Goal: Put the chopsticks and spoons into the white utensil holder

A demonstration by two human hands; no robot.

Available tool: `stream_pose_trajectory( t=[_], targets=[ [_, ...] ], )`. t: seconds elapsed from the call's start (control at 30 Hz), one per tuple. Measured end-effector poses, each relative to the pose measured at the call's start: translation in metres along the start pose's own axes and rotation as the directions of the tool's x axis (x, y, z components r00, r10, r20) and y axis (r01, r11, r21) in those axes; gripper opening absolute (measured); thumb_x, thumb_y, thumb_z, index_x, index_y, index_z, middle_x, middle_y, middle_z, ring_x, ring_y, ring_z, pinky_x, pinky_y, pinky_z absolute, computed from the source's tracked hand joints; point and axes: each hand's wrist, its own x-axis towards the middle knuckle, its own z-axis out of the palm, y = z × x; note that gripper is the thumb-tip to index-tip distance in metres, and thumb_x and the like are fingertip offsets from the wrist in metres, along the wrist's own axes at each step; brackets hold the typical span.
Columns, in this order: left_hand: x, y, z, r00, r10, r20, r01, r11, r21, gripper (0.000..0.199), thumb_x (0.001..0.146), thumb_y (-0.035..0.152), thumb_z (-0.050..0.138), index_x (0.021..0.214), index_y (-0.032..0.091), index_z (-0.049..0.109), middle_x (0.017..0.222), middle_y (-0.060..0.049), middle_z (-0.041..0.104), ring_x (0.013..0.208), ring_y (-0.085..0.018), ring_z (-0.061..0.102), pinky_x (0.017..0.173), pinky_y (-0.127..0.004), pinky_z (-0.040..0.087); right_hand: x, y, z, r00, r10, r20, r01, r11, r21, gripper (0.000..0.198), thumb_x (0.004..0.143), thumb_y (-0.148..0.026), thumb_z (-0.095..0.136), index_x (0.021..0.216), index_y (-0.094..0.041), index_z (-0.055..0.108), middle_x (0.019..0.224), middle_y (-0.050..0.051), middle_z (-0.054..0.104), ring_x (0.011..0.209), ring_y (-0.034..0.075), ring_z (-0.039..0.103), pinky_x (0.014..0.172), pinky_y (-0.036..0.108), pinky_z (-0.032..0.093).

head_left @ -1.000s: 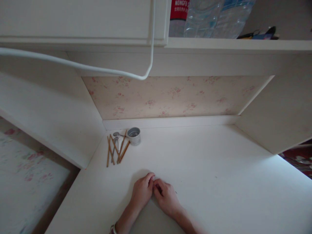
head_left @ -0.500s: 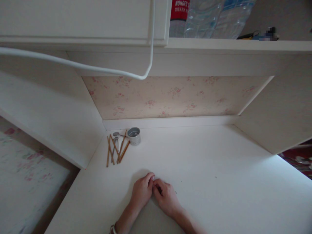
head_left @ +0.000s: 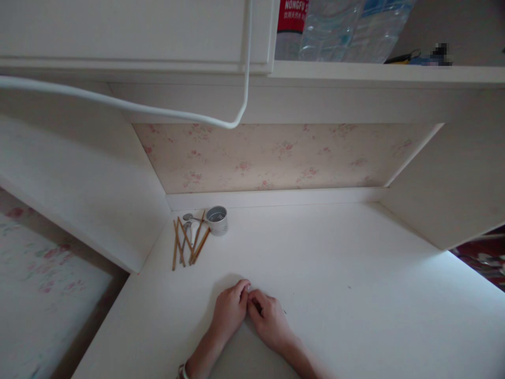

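My left hand (head_left: 232, 306) and my right hand (head_left: 270, 317) rest together on the white desktop, fingers curled in and fingertips meeting. Both are closed. A tiny pale spot shows between the fingertips, too small to name. Beyond them, at the back left, stands a grey metal holder with holes (head_left: 218, 226), upright. Beside it, several wooden chopsticks (head_left: 201, 246) lie loosely crossed. A metal spoon (head_left: 188, 217) leans among them with its handle toward the holder, and a white spoon (head_left: 194, 230) lies in the same pile.
White side panels (head_left: 426, 195) flank the desktop (head_left: 355, 337). A white cable or tube (head_left: 158, 111) hangs in front of the upper cabinet (head_left: 130, 31). Plastic bottles (head_left: 331, 31) stand on the shelf at upper right. A small dark mark (head_left: 349, 287) is on the desktop.
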Motion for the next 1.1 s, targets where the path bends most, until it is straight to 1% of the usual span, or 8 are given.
stream_pose_trajectory(
  t=[0.37, 0.57, 0.67, 0.8, 0.83, 0.87, 0.93, 1.1],
  targets=[
    [0.0, -0.001, 0.002, 1.0, 0.002, -0.005, -0.002, 1.0, -0.005, 0.029, 0.096, 0.025, 0.038, 0.106, 0.026, 0.065, 0.099, -0.001, 0.075, 0.09, -0.017, 0.07, 0.08, -0.026, 0.049, 0.0, 0.003, 0.001, 1.0, -0.005, 0.001, 0.005, 1.0, 0.001, 0.017, 0.091, -0.019, 0.045, 0.091, -0.02, 0.063, 0.079, 0.002, 0.069, 0.069, 0.016, 0.062, 0.065, 0.022, 0.042],
    [0.014, -0.008, -0.018, 0.997, 0.067, -0.041, -0.074, 0.976, -0.204, 0.03, 0.095, 0.034, 0.04, 0.099, 0.021, 0.067, 0.091, -0.002, 0.074, 0.085, -0.015, 0.068, 0.077, -0.022, 0.05, 0.001, 0.004, 0.001, 1.0, -0.015, 0.009, 0.015, 0.998, -0.067, 0.017, 0.091, -0.022, 0.047, 0.086, -0.02, 0.063, 0.072, 0.0, 0.066, 0.064, 0.015, 0.059, 0.061, 0.022, 0.038],
    [0.041, -0.024, -0.053, 0.979, 0.059, -0.194, -0.068, 0.997, -0.041, 0.033, 0.095, 0.037, 0.04, 0.099, 0.019, 0.067, 0.084, -0.002, 0.072, 0.075, -0.015, 0.066, 0.071, -0.024, 0.051, 0.0, 0.004, 0.001, 1.0, -0.019, 0.009, 0.02, 0.996, -0.083, 0.018, 0.092, -0.023, 0.046, 0.084, -0.021, 0.062, 0.069, -0.001, 0.064, 0.061, 0.014, 0.057, 0.058, 0.021, 0.035],
    [0.085, -0.053, -0.106, 0.943, 0.026, -0.331, 0.006, 0.995, 0.097, 0.03, 0.093, 0.031, 0.041, 0.104, 0.018, 0.065, 0.11, -0.008, 0.065, 0.098, -0.021, 0.062, 0.093, -0.037, 0.047, 0.001, 0.005, 0.002, 1.0, -0.023, 0.002, 0.023, 0.997, -0.07, 0.019, 0.093, -0.025, 0.046, 0.083, -0.021, 0.062, 0.067, -0.001, 0.063, 0.06, 0.014, 0.057, 0.057, 0.021, 0.035],
    [0.094, -0.059, -0.116, 0.938, 0.042, -0.343, 0.045, 0.969, 0.241, 0.031, 0.093, 0.032, 0.041, 0.109, 0.019, 0.064, 0.116, -0.009, 0.062, 0.105, -0.023, 0.059, 0.097, -0.039, 0.045, 0.001, 0.006, 0.002, 1.0, -0.024, 0.001, 0.024, 0.998, -0.065, 0.019, 0.093, -0.025, 0.046, 0.083, -0.021, 0.062, 0.066, -0.001, 0.062, 0.06, 0.014, 0.057, 0.057, 0.021, 0.035],
    [0.103, -0.065, -0.124, 0.944, 0.053, -0.327, 0.072, 0.93, 0.359, 0.034, 0.092, 0.035, 0.042, 0.116, 0.02, 0.061, 0.122, -0.01, 0.058, 0.112, -0.024, 0.055, 0.101, -0.041, 0.042, 0.002, 0.006, 0.002, 1.0, -0.025, 0.0, 0.025, 0.998, -0.06, 0.019, 0.093, -0.025, 0.046, 0.083, -0.021, 0.062, 0.066, -0.001, 0.062, 0.06, 0.014, 0.057, 0.057, 0.021, 0.035],
    [0.117, -0.074, -0.135, 0.952, 0.048, -0.301, 0.093, 0.895, 0.435, 0.04, 0.089, 0.042, 0.048, 0.122, 0.023, 0.059, 0.132, -0.011, 0.052, 0.124, -0.029, 0.046, 0.108, -0.046, 0.034, 0.004, 0.007, 0.003, 1.0, -0.028, -0.003, 0.028, 0.998, -0.05, 0.019, 0.093, -0.025, 0.046, 0.083, -0.021, 0.062, 0.066, -0.001, 0.063, 0.06, 0.014, 0.057, 0.057, 0.021, 0.035],
    [0.146, -0.095, -0.145, 0.979, -0.118, -0.168, 0.186, 0.858, 0.478, 0.068, 0.075, 0.068, 0.057, 0.134, 0.035, 0.052, 0.154, -0.01, 0.03, 0.139, -0.045, 0.02, 0.106, -0.069, 0.017, 0.006, 0.01, 0.005, 1.0, -0.024, -0.01, 0.024, 0.998, -0.06, 0.019, 0.092, -0.025, 0.047, 0.083, -0.021, 0.063, 0.066, 0.0, 0.064, 0.059, 0.014, 0.058, 0.057, 0.021, 0.036]
  ],
)
